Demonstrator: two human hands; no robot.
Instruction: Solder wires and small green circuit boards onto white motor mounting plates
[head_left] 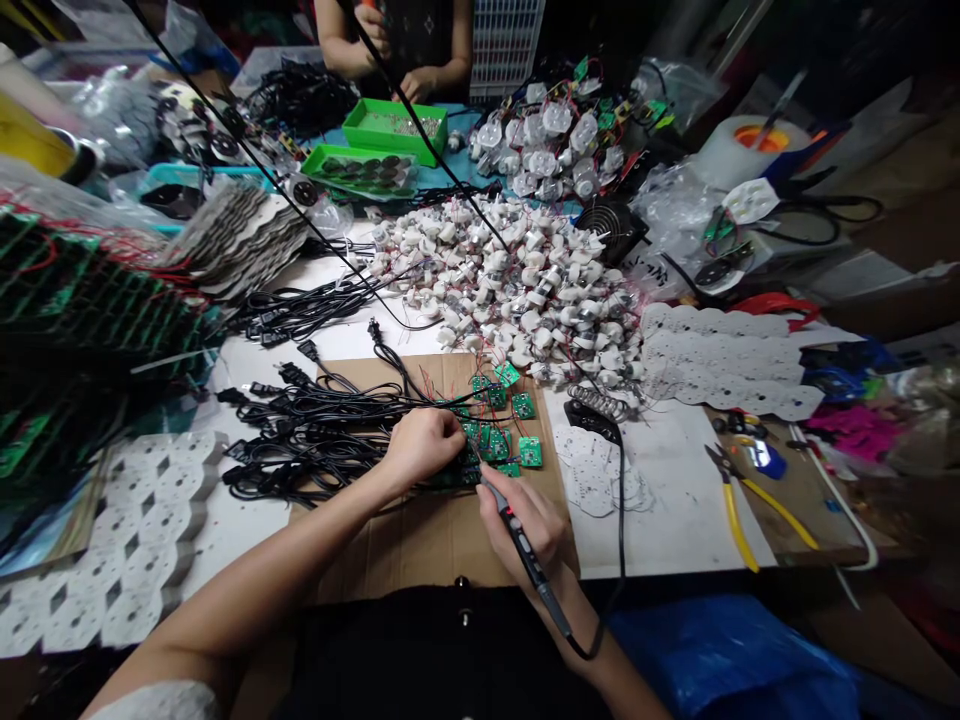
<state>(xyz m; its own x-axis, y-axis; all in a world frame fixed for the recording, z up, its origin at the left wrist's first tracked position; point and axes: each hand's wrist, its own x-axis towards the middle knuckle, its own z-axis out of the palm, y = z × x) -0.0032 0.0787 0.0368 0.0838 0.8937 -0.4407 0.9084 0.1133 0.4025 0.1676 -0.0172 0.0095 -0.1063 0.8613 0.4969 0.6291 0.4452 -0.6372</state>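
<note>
Head view: white-topped bench [675, 520]; cardboard sheet [367, 570] on it, black cords [330, 430] across its left. Clear plastic [658, 265] behind bears dark marks, illegible. Right hand [529, 515]: grip clamped on soldering iron [527, 548]. Left hand [424, 445] at green circuit boards [530, 452], cardboard's right half; finger closure hidden, cannot tell.

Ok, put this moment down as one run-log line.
right hand: holding soldering iron, tip at green circuit boards | left hand: near tip, grip unclear | black cables: left of boards, partly on cardboard
</note>
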